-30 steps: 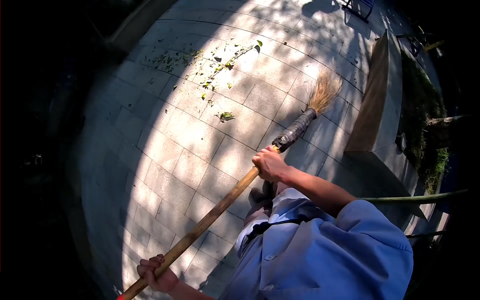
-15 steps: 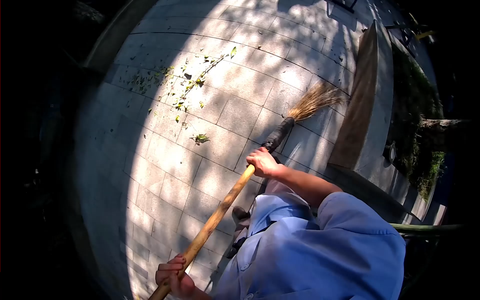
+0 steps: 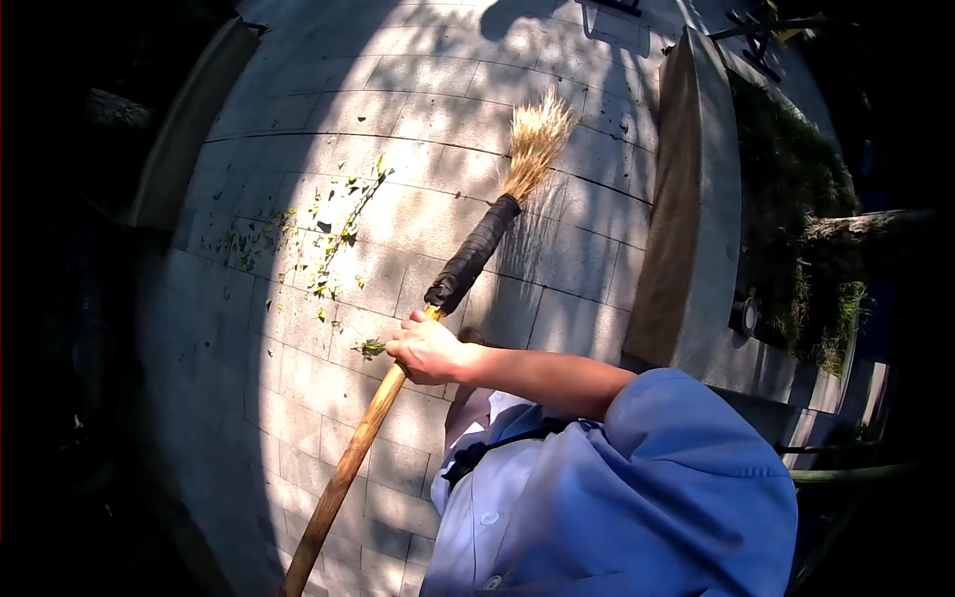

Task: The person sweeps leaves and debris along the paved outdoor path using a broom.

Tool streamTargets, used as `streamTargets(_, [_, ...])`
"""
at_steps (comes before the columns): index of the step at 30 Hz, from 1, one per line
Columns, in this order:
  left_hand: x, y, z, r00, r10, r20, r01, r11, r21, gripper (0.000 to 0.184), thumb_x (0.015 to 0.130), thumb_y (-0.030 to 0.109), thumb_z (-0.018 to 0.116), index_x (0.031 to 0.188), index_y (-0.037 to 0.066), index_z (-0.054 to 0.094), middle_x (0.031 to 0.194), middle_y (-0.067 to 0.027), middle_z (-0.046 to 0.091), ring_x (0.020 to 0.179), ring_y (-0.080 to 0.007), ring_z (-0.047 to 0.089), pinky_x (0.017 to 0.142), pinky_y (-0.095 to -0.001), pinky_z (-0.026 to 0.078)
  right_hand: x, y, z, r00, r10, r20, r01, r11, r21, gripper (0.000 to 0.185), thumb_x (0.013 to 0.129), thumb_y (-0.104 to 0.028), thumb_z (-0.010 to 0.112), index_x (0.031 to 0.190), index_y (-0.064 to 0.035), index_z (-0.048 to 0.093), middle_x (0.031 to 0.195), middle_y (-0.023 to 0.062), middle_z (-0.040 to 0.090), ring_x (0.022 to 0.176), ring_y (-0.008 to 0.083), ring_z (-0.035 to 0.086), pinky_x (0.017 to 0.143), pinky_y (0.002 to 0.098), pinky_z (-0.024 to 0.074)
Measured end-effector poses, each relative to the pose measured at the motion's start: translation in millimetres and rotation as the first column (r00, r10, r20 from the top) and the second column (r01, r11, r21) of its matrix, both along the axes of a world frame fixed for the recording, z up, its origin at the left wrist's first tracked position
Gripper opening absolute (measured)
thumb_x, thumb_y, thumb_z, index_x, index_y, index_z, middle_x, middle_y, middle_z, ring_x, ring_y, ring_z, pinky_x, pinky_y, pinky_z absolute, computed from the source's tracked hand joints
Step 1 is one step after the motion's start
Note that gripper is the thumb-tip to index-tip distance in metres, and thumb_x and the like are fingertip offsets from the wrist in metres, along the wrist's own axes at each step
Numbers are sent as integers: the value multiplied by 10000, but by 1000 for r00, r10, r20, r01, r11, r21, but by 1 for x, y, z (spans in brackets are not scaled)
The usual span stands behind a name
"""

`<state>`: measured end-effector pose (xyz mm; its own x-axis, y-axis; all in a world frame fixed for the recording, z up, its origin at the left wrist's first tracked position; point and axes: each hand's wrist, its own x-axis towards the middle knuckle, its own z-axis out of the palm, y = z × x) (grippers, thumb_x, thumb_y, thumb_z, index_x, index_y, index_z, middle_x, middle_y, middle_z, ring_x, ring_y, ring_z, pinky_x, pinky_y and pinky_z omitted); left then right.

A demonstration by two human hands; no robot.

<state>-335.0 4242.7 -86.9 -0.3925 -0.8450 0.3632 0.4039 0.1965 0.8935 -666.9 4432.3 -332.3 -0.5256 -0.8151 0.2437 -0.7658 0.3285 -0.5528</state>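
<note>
A broom with a wooden handle (image 3: 350, 456), a black-wrapped neck (image 3: 476, 251) and straw bristles (image 3: 537, 144) runs up through the view. My right hand (image 3: 430, 348) is closed around the handle just below the black wrapping. The bristles point away from me, and their shadow falls on the paving apart from them, so the head looks lifted. My left hand is out of view, as the lower handle runs off the bottom edge. Leaves and a twig (image 3: 343, 234) lie scattered left of the broom, with a small leafy clump (image 3: 370, 348) beside my right hand.
Sunlit and shaded paving (image 3: 398, 269) spreads ahead. On the right stands a low stone planter wall (image 3: 686, 199), with grass (image 3: 796, 199) and a trunk (image 3: 860, 227) behind it. Another low wall (image 3: 194, 129) rises at the far left.
My right hand has moved left, and the broom head has swung forward and left, up from beside the right wall. My left hand has dropped out of view.
</note>
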Motion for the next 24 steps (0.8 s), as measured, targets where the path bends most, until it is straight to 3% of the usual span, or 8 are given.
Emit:
streamTargets(2, [-50,-31,-41,919,-394,8,392,915,96,175,866,170,508,758,51,439,775,-88,462,780,-228,552,801,-395,459,-26,46,-34,992,-121,-36,123,991,43,80,713,-196,582,708,-126,543,685,52,577,761,237,576,760,382,388])
streamTargets(8, [-253,90,-102,816,-560,144,522,821,232,143,817,91,567,759,11,464,767,-165,553,759,-327,608,817,-499,479,-115,214,-113,936,-343,78,295,885,360,131,690,-193,630,726,-125,525,723,52,587,784,270,587,739,397,395])
streamTargets(10, [-276,126,-89,798,-575,182,538,815,214,147,807,91,564,737,6,466,754,-171,549,724,-334,611,791,-498,497,-127,234,-118,932,-332,146,277,912,303,133,697,-205,634,732,-127,532,730,47,589,802,258,588,755,391,394])
streamTargets(14, [-263,144,-68,877,-362,317,356,931,79,188,776,158,574,714,32,449,689,-119,491,658,-299,599,785,-487,506,-167,190,-129,960,-230,159,206,966,156,116,670,-182,627,741,-135,548,736,43,567,837,251,572,812,388,385])
streamTargets(17, [-245,178,-48,873,-228,432,272,961,-44,173,849,165,473,741,38,427,731,-87,456,769,-256,568,877,-453,468,-196,156,-116,990,-54,131,40,993,112,97,659,-181,602,717,-126,548,715,47,573,800,253,576,786,383,381])
streamTargets(18, [-223,190,-51,855,-151,497,198,979,-42,171,864,210,473,799,59,521,752,-83,499,719,-276,538,740,-445,471,-202,146,-122,991,9,134,-14,999,31,94,655,-182,600,709,-127,547,703,48,575,788,254,578,781,382,379])
streamTargets(20, [-225,217,-32,861,-1,509,88,985,-148,160,855,156,450,742,46,422,728,-69,429,765,-240,559,868,-439,467,-214,126,-110,978,131,161,-141,988,55,70,672,-167,592,709,-122,553,701,43,587,797,250,579,784,381,380])
streamTargets(24, [-234,247,2,916,173,361,-46,941,-335,158,859,181,458,769,51,457,747,-76,465,765,-262,552,824,-441,461,-233,83,-72,961,266,81,-267,964,7,132,661,-221,641,739,-150,561,768,5,558,838,217,551,812,360,369])
